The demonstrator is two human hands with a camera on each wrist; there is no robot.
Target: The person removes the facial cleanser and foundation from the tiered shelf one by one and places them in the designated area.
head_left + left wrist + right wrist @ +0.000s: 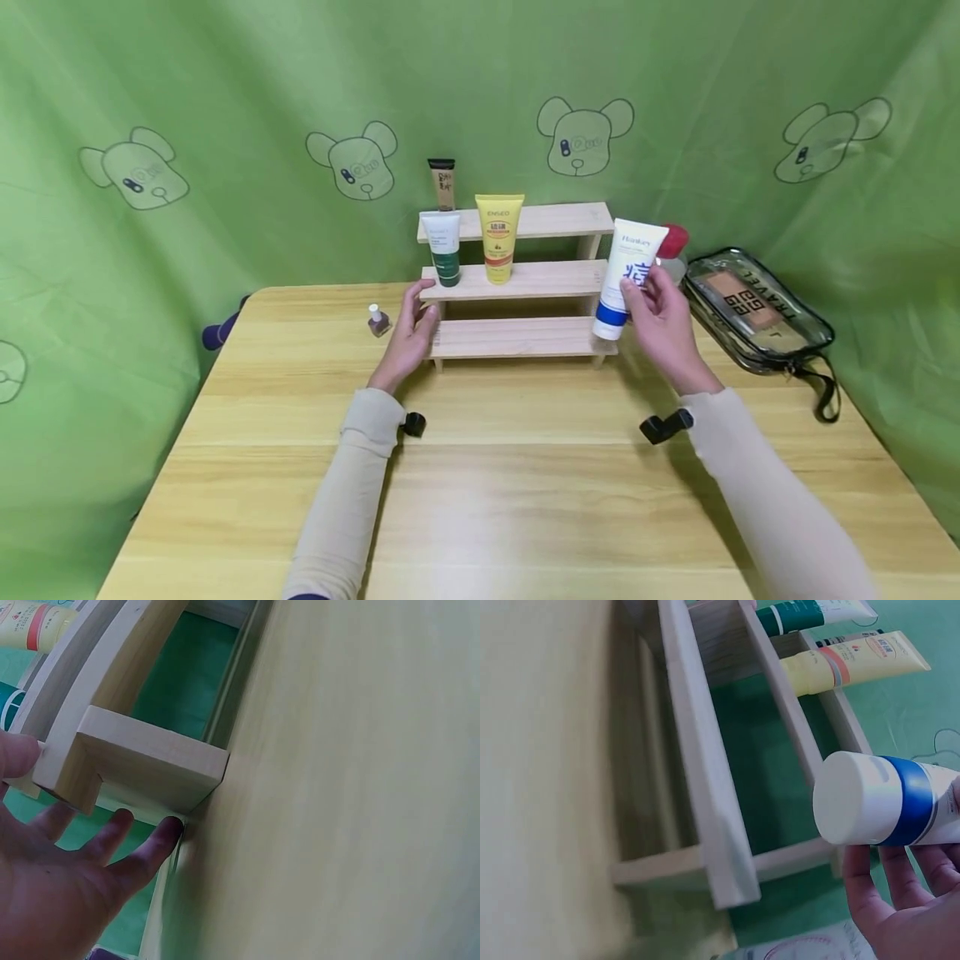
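Observation:
A three-step wooden rack (517,337) stands at the back of the table. My right hand (660,321) grips a white tube with a blue band and white cap (628,275), cap down, just right of the rack's lower steps; the right wrist view shows the white tube (885,799) beside the rack (705,795). My left hand (411,333) rests with straight fingers against the rack's left end, and the left hand (67,877) lies by the step's corner (142,761). A green-and-white tube (442,248) and a yellow tube (498,237) stand on the middle step, a tan tube (442,183) on top.
A small nail polish bottle (377,320) stands left of the rack. A clear travel pouch (753,308) lies at the right, with a red-capped bottle (672,246) behind the white tube. Green cloth hangs behind the wooden table (517,467).

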